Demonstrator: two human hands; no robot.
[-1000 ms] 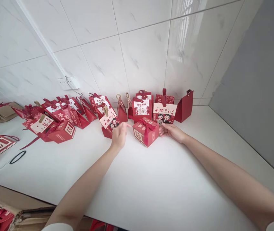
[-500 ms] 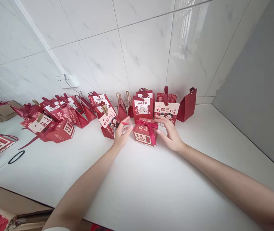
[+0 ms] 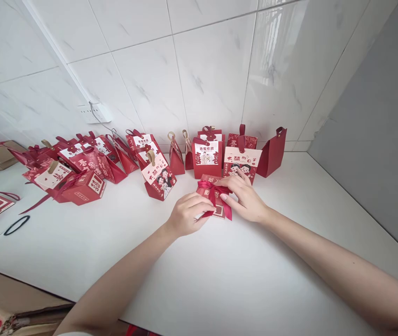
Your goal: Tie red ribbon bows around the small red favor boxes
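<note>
A small red gift box (image 3: pixel 208 178) with white lettering stands on the table, tied on top with a dark pink ribbon (image 3: pixel 214 195). My left hand (image 3: pixel 190 213) is at the box's front left, fingers curled and pinching one loose ribbon tail. From the right, my right hand (image 3: pixel 246 198) lies over the box, its fingers and thumb around the right side of the bow. The other tail hangs down the front. My left fingers and the ribbon cover much of the box's front panel.
Behind the box, several red gift bags with handles (image 3: pixel 207 158) stand along the tiled wall. More red boxes and bags (image 3: pixel 83 186) crowd the left. A black ring (image 3: pixel 17 225) lies near them on the white table (image 3: pixel 171 280). An open cardboard box (image 3: pixel 17 294) sits below at left.
My left hand has come round to the front of the box and closed on a ribbon tail. My right hand has moved slightly left onto the bow. The box is slightly turned.
</note>
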